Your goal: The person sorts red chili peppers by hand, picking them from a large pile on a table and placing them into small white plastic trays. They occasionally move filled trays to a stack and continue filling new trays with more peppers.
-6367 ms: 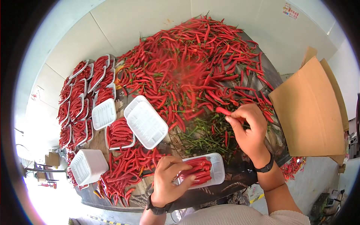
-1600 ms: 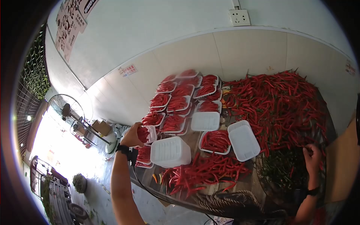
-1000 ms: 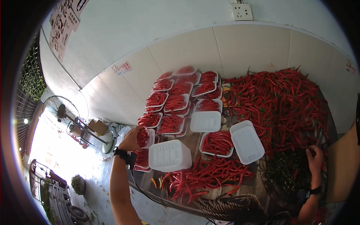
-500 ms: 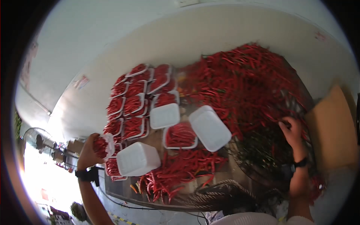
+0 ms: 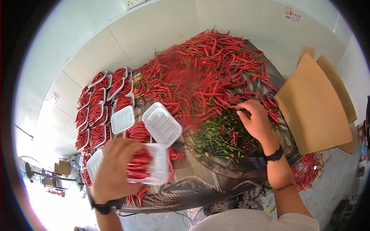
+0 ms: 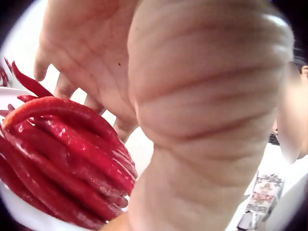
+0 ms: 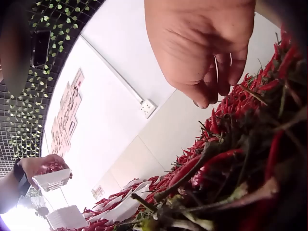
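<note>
My left hand grips a white plastic tray by its left side, above the front left of the table. Red chilies lie lengthwise in this tray; in the left wrist view they rest below the palm. My right hand hovers at the far edge of a heap of green chili stems, thumb close to the forefinger. In the right wrist view its fingers hang loosely bent, with nothing visible between them. A large pile of red chilies spreads behind the stems.
Filled trays stand in rows at the left. An empty white tray lies mid-table beside another white tray. A stack of trays is partly behind my left hand. An open cardboard box stands at the right.
My left hand has lifted a filled tray from the left end and carried it right, toward the front. The right hand stays over the stems; earlier it pinched a chili. The head view swung right.
</note>
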Available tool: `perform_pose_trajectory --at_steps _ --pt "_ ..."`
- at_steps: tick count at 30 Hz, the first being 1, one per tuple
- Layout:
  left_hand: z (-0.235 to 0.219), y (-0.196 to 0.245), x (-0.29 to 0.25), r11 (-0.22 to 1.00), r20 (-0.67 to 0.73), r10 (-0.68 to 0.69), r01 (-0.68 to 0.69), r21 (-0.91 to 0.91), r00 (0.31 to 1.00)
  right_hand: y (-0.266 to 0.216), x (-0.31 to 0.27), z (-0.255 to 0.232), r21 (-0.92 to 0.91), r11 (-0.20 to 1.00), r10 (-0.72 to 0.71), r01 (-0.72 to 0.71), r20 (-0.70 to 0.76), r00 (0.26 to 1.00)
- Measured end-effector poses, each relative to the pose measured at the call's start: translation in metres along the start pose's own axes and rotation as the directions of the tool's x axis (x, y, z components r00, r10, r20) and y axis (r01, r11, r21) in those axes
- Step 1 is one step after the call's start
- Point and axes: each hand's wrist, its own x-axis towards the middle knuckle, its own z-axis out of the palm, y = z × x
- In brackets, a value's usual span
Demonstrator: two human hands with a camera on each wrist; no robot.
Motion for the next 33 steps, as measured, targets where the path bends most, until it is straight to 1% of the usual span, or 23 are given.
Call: perform_pose_trajectory --at_steps 1,3,5,6,7,8,9,11,12,13,15,19,21,24,25,26,27,28,29,30,31,32,33 --pt "0.013 0.014 0.013 0.997 0.009 0.064 -0.063 -0.033 0.998 -0.001 -0.001 -0.001 -0.001 1.0 0.005 -0.005 -0.001 1.0" --pt "0.038 0.04 0.035 0.991 0.077 0.117 -0.111 -0.075 0.99 -0.004 -0.002 -0.003 -0.002 0.997 0.08 -0.08 0.019 0.997" --pt "0.066 0.06 0.051 0.981 0.082 0.184 -0.178 -0.076 0.98 -0.003 -0.004 -0.003 0.028 0.995 0.096 -0.096 0.006 0.995" --pt "0.078 0.068 0.058 0.981 0.091 0.189 -0.182 -0.071 0.978 -0.003 -0.003 -0.004 0.022 0.996 0.085 -0.086 0.029 0.996" --pt "0.089 0.074 0.063 0.974 0.104 0.21 -0.2 -0.105 0.972 -0.004 -0.003 -0.004 0.018 0.997 0.075 -0.076 0.052 0.996" --pt "0.099 0.08 0.067 0.967 0.117 0.232 -0.215 -0.137 0.966 -0.006 -0.003 -0.004 0.019 0.998 0.06 -0.061 0.042 0.997" --pt "0.108 0.084 0.07 0.967 0.129 0.234 -0.218 -0.13 0.964 -0.006 -0.004 -0.001 0.026 0.997 0.07 -0.071 0.035 0.997" --pt "0.122 0.091 0.072 0.971 0.16 0.217 -0.195 -0.142 0.963 -0.006 -0.006 0.003 0.067 0.998 -0.022 0.019 0.04 0.999" --pt "0.129 0.093 0.07 0.98 0.169 0.186 -0.171 -0.099 0.968 -0.005 -0.005 0.004 0.092 0.995 -0.043 0.037 0.063 0.997" --pt "0.133 0.095 0.068 0.98 0.176 0.19 -0.175 -0.1 0.966 -0.005 -0.006 0.007 0.092 0.995 -0.034 0.028 0.061 0.998" --pt "0.14 0.096 0.065 0.992 0.172 0.119 -0.113 -0.048 0.978 -0.003 -0.006 0.011 0.093 0.992 -0.095 0.089 0.067 0.993" --pt "0.148 0.095 0.058 0.994 0.15 0.085 -0.074 -0.077 0.985 -0.005 -0.004 0.015 0.072 0.992 -0.111 0.104 0.101 0.989" --pt "0.15 0.093 0.055 0.992 0.113 0.092 -0.082 -0.092 0.989 -0.006 -0.004 0.018 0.078 0.993 -0.095 0.089 0.082 0.992" --pt "0.147 0.086 0.042 0.99 0.082 0.092 -0.083 -0.113 0.992 -0.016 -0.001 0.019 0.096 0.989 -0.118 0.111 0.063 0.991" --pt "0.144 0.084 0.038 0.993 0.066 0.058 -0.051 -0.103 0.996 -0.021 0.002 0.022 0.108 0.987 -0.127 0.122 0.047 0.991" --pt "0.143 0.084 0.035 0.988 0.078 0.085 -0.074 -0.134 0.993 -0.026 0.004 0.025 0.116 0.982 -0.157 0.146 0.093 0.983" --pt "0.143 0.085 0.031 0.982 0.09 0.111 -0.095 -0.165 0.99 -0.033 0.008 0.028 0.15 0.973 -0.191 0.175 0.099 0.977" --pt "0.148 0.087 0.028 0.988 0.086 0.12 -0.111 -0.103 0.989 -0.041 0.011 0.031 0.122 0.971 -0.228 0.208 0.186 0.956" --pt "0.153 0.089 0.025 0.993 0.078 0.089 -0.082 -0.09 0.993 -0.049 0.014 0.033 0.09 0.966 -0.257 0.241 0.269 0.928" --pt "0.159 0.089 0.024 0.993 0.07 0.097 -0.092 -0.078 0.993 -0.056 0.018 0.036 0.088 0.945 -0.327 0.315 0.288 0.9" --pt "0.166 0.089 0.024 0.992 0.062 0.112 -0.108 -0.067 0.992 -0.059 0.022 0.042 0.101 0.938 -0.347 0.331 0.283 0.894" --pt "0.176 0.088 0.022 0.993 -0.029 0.11 -0.111 -0.031 0.994 -0.06 0.025 0.047 0.06 0.933 -0.355 0.356 0.332 0.874" --pt "0.172 0.087 0.023 0.995 -0.041 0.101 -0.102 -0.022 0.994 -0.061 0.03 0.052 0.016 0.924 -0.359 0.382 0.38 0.853"
